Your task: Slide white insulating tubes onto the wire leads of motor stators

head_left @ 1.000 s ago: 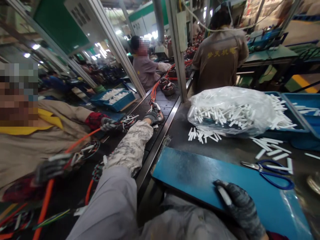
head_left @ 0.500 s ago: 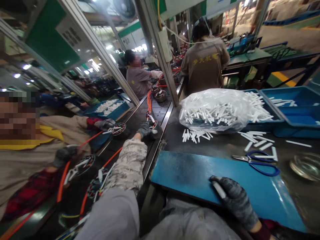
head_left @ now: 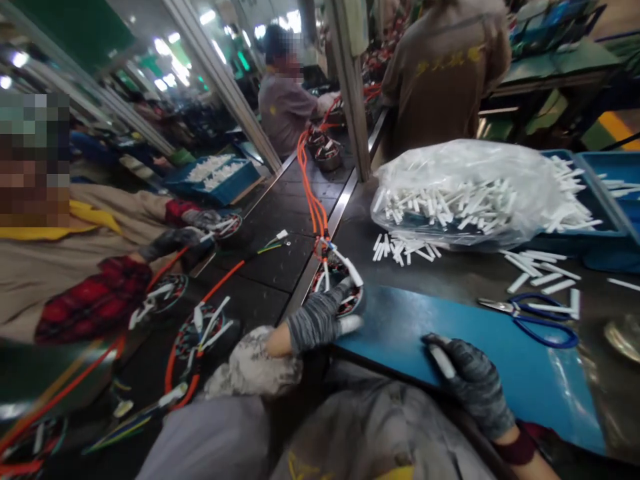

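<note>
- Round, orange-leaded wire coil [head_left: 337,274] was held by the grey-gloved left hand [head_left: 320,321], fingers curled.
- Right of it, the grey-gloved right hand [head_left: 467,377] was half-curled, its hold unclear.

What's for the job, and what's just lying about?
Probably for the job:
motor stator, gripped by the left hand
its orange cables
white tubes, like those on its wires

Seemingly lying about:
blue-handled scissors, untouched
shiny round object, blurred

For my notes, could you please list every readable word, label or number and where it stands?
Nothing reads clearly.
Back of the brown jacket: yellow characters, too blurred.
Far co-worker's shirt: yellow mark, too small.
Wearer's clothing, bottom edge: yellow marks, blurred and cut off.
</note>
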Demonstrator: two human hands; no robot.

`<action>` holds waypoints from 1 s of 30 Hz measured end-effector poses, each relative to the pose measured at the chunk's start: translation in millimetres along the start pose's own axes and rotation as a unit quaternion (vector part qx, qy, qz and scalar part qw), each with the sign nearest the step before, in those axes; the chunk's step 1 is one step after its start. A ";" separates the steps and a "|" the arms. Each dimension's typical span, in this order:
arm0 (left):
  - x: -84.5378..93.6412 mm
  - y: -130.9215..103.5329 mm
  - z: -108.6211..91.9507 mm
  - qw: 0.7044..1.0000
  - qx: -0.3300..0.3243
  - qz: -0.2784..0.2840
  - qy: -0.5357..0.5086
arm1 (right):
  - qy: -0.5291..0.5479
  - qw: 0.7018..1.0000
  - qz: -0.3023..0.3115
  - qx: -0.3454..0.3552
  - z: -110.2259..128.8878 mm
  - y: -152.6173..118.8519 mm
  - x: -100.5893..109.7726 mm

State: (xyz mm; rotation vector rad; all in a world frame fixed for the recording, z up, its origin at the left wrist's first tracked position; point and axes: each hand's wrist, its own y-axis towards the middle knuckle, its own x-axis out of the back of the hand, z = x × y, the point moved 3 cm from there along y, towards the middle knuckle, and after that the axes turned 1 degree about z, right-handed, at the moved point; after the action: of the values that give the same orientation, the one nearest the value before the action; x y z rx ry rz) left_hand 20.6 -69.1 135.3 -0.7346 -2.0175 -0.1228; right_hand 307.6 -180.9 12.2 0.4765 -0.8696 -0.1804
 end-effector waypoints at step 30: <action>53.4 -28.2 43.7 0.978 -0.152 -0.115 0.080 | 0.104 0.985 0.040 0.134 60.6 132.1 23.8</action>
State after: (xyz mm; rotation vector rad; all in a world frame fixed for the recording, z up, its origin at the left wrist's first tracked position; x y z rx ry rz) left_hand -47.3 -52.0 160.8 -0.6528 -1.9435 -0.6176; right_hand 271.1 -92.5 124.3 0.6981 -0.7085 0.0607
